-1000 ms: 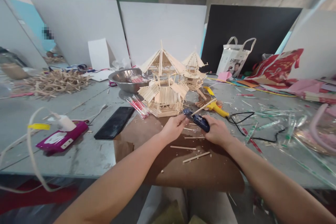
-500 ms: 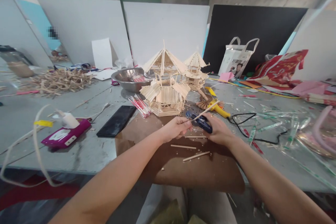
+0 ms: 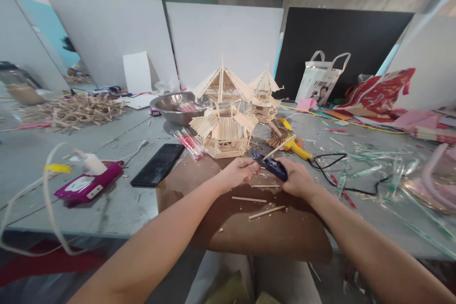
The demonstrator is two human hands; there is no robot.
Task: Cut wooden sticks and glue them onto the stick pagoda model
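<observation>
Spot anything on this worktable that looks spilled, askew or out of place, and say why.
Clear wrappers sprawl across the right of the table, looking discarded; pale crumbs and loose sticks lie scattered over the brown sheet.

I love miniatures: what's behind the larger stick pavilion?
A smaller pavilion behind right, a metal bowl behind left, and a white panel farther back. The larger pavilion hides part of each.

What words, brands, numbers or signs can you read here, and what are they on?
None can be read with certainty.
White bag: dark characters, too blurred to read.
Clear wrappers: green markings, too small to read.
Purple power strip: pale label, nothing legible.
Dark blue tool in the right hand: no readable lettering.
</observation>
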